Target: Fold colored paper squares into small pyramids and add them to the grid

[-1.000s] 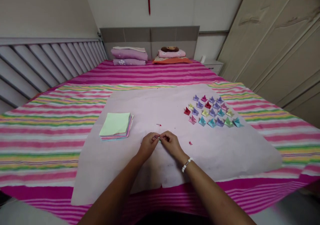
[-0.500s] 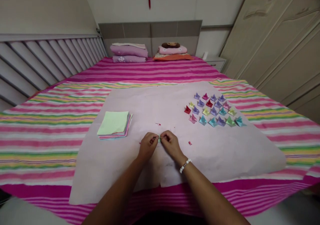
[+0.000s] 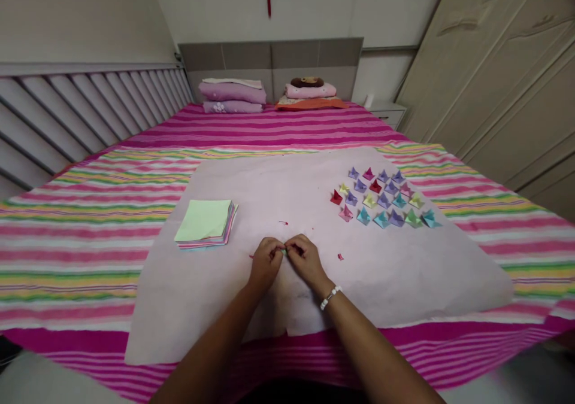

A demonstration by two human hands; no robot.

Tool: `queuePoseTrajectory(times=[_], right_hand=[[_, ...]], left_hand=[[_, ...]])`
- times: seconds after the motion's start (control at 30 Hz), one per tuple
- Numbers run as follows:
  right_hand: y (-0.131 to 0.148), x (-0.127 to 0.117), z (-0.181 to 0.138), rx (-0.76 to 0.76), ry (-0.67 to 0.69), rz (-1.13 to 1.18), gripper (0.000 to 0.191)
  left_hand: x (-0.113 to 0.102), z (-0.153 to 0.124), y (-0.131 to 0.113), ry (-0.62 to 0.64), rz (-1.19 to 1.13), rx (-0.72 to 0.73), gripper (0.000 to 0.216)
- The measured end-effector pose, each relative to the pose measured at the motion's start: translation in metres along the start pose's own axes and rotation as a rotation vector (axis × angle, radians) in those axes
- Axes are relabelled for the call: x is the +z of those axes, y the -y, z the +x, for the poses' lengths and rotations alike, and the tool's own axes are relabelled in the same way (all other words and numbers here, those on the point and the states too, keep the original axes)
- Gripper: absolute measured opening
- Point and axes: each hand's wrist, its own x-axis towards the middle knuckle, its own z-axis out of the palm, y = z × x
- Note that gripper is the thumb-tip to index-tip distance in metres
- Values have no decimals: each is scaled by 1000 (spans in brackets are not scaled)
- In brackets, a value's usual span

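My left hand point(image 3: 266, 261) and my right hand point(image 3: 306, 259) meet over the middle of a large pale paper sheet point(image 3: 269, 188). Between their pinched fingertips is a small piece of green paper point(image 3: 284, 251), mostly hidden by the fingers. A white beaded bracelet point(image 3: 331, 297) circles my right wrist. Left of my hands lies a stack of square coloured paper point(image 3: 205, 221) with a light green sheet on top. To the right, several folded paper figures point(image 3: 383, 200) in purple, red, yellow, blue, green and pink sit in loose rows.
Small red scraps lie around my hands, one red piece point(image 3: 340, 257) at the right and another thin piece point(image 3: 283, 222) beyond them. The sheet rests on a striped bed cover point(image 3: 81, 230). Folded bedding point(image 3: 232, 96) is stacked by the headboard point(image 3: 247, 54); a slatted rail point(image 3: 90, 102) runs along the left.
Both hands stay together, and my right fingertips have shifted slightly left over the green paper. Nothing else has visibly moved.
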Motion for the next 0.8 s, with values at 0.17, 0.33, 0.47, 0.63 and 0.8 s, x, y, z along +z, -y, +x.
queuePoseTrajectory(times=[0.17,0.33,0.47,0.63,0.8], right_hand=[[1,-1,-1,-12,-31,-16,11],[1,-1,-2,-33,-58,-19,13],[2,-1,-3,-48,-77,-22,14],[3,-1,-3,-43,-106,-23,12],[2,2,-3,-22,-116,-19,9]], left_hand=[[-1,1,0,-32,39,15,22],[-3,3,-2,-28,79,30,24],[-1,3,-6,-16,122,41,24],[1,4,-11,-14,177,37,16],[2,1,-12,-15,203,32,11]])
